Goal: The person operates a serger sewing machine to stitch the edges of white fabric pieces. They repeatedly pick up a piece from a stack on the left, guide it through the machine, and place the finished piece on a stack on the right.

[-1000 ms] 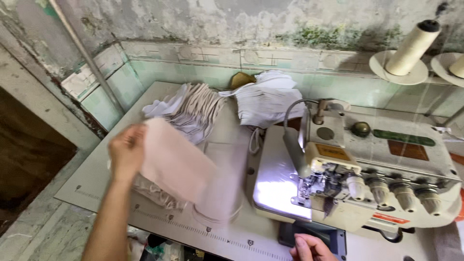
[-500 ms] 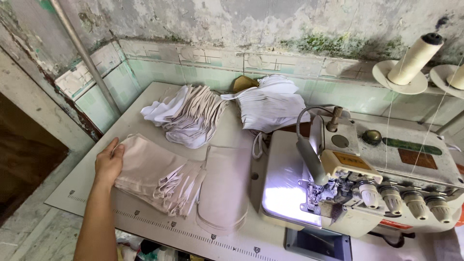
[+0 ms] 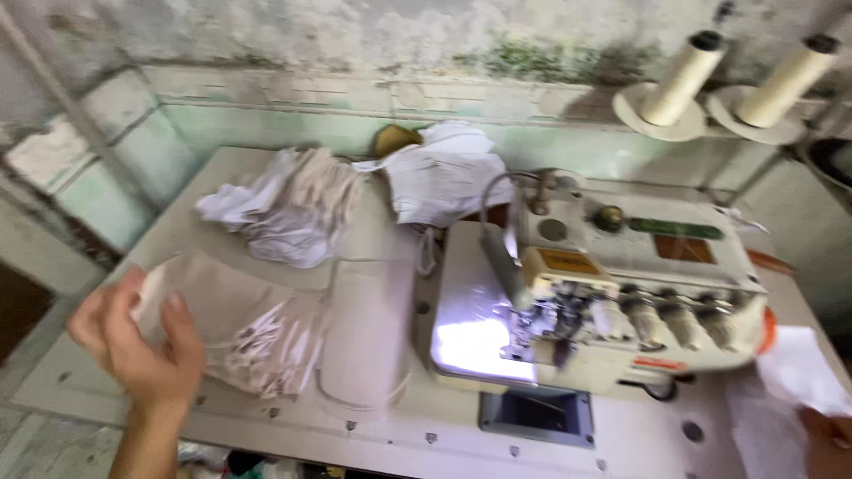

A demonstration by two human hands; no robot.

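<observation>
My left hand (image 3: pixel 142 341) hovers with fingers spread over the left end of a stack of beige fabric pieces (image 3: pixel 257 328) lying on the sewing table (image 3: pixel 373 426); it holds nothing. My right hand (image 3: pixel 830 439) shows only partly at the bottom right corner, touching a white fabric piece (image 3: pixel 790 372); its grip is cut off by the frame edge. A cream overlock sewing machine (image 3: pixel 612 284) stands between the hands, its lit work plate (image 3: pixel 470 328) facing me.
A heap of beige and white pieces (image 3: pixel 284 208) and a white bundle (image 3: pixel 444 173) lie at the back of the table. Two cream thread cones (image 3: pixel 683 75) stand on a stand behind the machine. A stained wall (image 3: pixel 355 44) runs behind.
My left hand laid the beige piece it held up onto the stack and now hovers open above its left end. The view shifted right, and my right hand with white fabric came into the corner.
</observation>
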